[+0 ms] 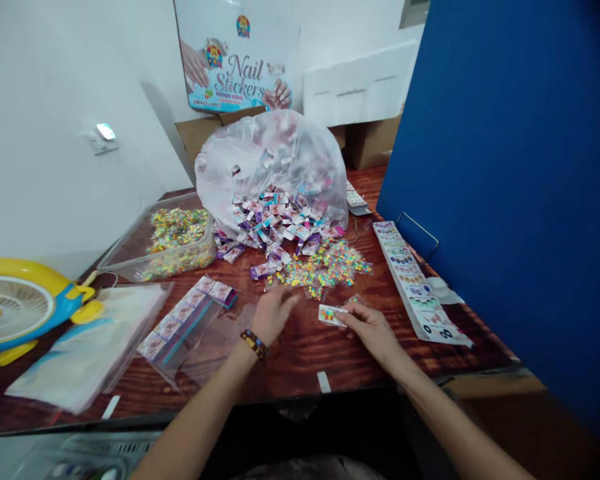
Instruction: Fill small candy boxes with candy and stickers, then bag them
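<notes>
My right hand (373,331) pinches a small candy packet (332,315), with bright sweets showing against a white backing, just above the table. My left hand (274,315), with a beaded bracelet at the wrist, reaches to the near edge of the loose candy packets (325,268). Its thumb stands apart from the fingers, which are partly hidden, and nothing shows in it. Behind lies a heap of small purple and white boxes (280,217), spilling from a large clear plastic bag (275,143). Left of my left hand, a clear pouch holds a row of similar boxes (183,317).
A clear tub (125,250) of candy packets stands at the back left. Flat plastic bags (87,347) and a yellow-blue fan (30,307) lie left. On the right are sticker sheets (413,283) beside a blue panel (495,187). Cartons (373,141) stand behind.
</notes>
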`<state>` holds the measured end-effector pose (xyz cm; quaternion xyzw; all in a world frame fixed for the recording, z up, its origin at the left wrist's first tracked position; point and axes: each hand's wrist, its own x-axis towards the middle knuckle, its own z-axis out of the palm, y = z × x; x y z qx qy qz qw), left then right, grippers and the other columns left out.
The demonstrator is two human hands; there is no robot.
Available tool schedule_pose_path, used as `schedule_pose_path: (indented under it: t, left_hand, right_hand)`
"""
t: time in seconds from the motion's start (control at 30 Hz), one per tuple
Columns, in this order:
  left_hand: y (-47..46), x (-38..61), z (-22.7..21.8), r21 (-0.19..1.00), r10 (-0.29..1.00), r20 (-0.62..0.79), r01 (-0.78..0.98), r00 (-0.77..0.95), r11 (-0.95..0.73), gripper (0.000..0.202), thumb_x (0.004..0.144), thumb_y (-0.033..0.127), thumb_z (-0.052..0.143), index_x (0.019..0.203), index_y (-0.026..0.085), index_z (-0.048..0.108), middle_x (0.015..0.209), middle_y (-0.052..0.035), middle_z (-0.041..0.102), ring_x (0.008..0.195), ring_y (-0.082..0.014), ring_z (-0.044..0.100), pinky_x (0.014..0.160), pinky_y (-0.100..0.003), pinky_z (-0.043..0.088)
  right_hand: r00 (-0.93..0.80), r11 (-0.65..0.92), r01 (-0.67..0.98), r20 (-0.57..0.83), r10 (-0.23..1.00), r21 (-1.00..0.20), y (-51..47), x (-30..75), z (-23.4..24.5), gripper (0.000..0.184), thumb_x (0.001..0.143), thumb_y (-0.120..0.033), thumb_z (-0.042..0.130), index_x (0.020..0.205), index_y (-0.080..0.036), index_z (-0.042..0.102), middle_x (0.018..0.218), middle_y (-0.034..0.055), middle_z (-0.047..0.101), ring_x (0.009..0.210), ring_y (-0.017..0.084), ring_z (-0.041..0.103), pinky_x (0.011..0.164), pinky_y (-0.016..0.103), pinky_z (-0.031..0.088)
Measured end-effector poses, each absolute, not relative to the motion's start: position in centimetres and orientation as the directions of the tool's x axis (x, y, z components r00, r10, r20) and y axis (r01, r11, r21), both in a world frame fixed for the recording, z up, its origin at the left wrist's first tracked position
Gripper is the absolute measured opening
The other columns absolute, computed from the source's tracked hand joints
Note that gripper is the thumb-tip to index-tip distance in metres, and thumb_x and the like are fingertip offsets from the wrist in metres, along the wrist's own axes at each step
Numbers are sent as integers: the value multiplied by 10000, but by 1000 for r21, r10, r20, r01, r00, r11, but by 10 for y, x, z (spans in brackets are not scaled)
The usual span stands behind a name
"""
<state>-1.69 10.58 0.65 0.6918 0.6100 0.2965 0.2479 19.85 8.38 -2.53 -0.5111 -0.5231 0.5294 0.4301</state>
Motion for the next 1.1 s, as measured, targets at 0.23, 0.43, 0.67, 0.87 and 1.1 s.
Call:
schedule_pose_path:
  t: [0.23,0.43,0.67,0.87,1.1]
  left_hand:
    - [196,-69,29,401,989,143,916,-36,-25,293,804,185,571,1087,118,611,1096,-179,642,1049,-281,576,897,-363,408]
    - [238,-59,38,244,980,183,962,77,-121,232,883,203,449,977,140,652,994,-139,681,962,-236,614,827,-304,426]
    - [285,-19,42,63,944,253,970,213,-236,238,872,212,480,1060,154,615,1066,-134,649,1043,-271,554,877,-385,414]
    - [309,5,42,-94,839,236,870,491,-483,363,849,82,419,1159,206,560,1210,-132,573,1212,-299,414,946,-465,345]
    - [329,16,52,-142,742,152,758,653,-637,391,778,25,468,1073,246,598,1006,-82,630,1148,-270,461,944,-447,341]
  right_hand:
    - [-171,54,347,-7,985,-936,81,230,-40,263,767,-436,586,666,-195,613,622,-25,545,622,150,502,573,245,367]
    - [-158,51,383,-11,987,-922,78,227,-42,272,780,-441,562,655,-202,596,633,-11,550,635,166,512,576,245,377]
    - [-153,34,462,-42,987,-886,81,229,-45,267,799,-415,530,658,-194,578,634,-12,558,630,153,523,586,222,390]
    - [-147,34,477,-42,988,-878,80,229,-45,240,804,-375,520,651,-197,572,635,-15,572,624,147,535,581,210,388]
    - [-162,35,465,-46,986,-885,80,229,-47,221,808,-354,515,663,-197,572,655,-14,586,640,149,545,591,212,390]
